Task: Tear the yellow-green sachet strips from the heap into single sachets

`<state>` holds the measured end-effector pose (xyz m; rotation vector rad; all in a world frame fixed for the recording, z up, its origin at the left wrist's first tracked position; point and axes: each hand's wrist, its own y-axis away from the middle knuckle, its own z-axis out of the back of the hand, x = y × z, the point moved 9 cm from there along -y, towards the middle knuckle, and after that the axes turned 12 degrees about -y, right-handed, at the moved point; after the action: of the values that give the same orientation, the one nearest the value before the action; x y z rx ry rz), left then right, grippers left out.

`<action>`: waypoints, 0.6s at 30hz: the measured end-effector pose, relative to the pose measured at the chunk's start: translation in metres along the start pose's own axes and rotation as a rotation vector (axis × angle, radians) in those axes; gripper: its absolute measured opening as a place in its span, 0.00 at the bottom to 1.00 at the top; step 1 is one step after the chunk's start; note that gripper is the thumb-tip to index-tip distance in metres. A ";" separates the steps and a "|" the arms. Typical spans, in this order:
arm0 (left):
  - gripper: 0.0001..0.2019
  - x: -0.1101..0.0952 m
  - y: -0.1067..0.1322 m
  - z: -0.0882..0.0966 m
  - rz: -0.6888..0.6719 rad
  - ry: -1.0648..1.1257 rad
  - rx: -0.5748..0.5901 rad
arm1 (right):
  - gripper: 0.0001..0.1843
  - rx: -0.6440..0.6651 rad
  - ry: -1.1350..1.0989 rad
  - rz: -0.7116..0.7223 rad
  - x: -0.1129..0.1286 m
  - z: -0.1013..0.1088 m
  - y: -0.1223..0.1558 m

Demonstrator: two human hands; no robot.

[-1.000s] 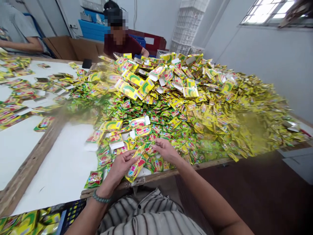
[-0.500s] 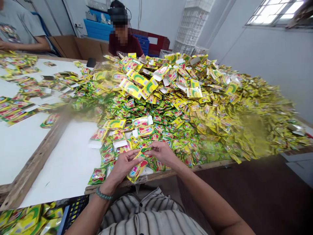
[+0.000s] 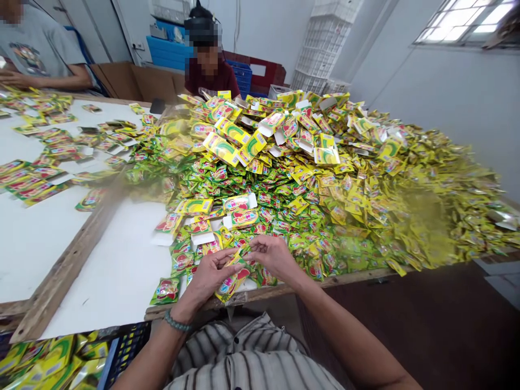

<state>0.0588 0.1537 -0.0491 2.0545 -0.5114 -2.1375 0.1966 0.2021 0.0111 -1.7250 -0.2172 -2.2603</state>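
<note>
A small yellow-green printed carton point(image 3: 234, 281) slants up from the table's front edge, held by my left hand point(image 3: 209, 276) with the thumb across its front. My right hand point(image 3: 272, 260) is curled in a pinch at the carton's upper end. What those fingertips hold, if anything, is too small to make out. Under and behind both hands lie many green sachets point(image 3: 268, 233). Several cartons with white flaps, such as this one point(image 3: 244, 218), rest just beyond my hands. A single green sachet point(image 3: 165, 291) lies left of my left wrist.
A tall heap of yellow cartons and sachets point(image 3: 357, 184) covers the table's middle and right. Wooden strips point(image 3: 73, 265) edge the white tabletop. At lower left stands a blue crate point(image 3: 125, 349) beside yellow packets. Two people point(image 3: 211, 76) sit across the table.
The right fingertips have shifted slightly off the carton's upper end, where a green bit showed between the hands before. My left hand keeps its hold. The whole view has shifted slightly.
</note>
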 end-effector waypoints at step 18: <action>0.24 -0.004 -0.002 0.001 -0.020 0.087 -0.001 | 0.17 0.243 0.054 -0.043 0.017 -0.032 0.010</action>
<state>0.0583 0.1574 -0.0462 2.1499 -0.4803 -2.0472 0.1662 0.1808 0.0183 -1.5459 -0.4995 -2.2017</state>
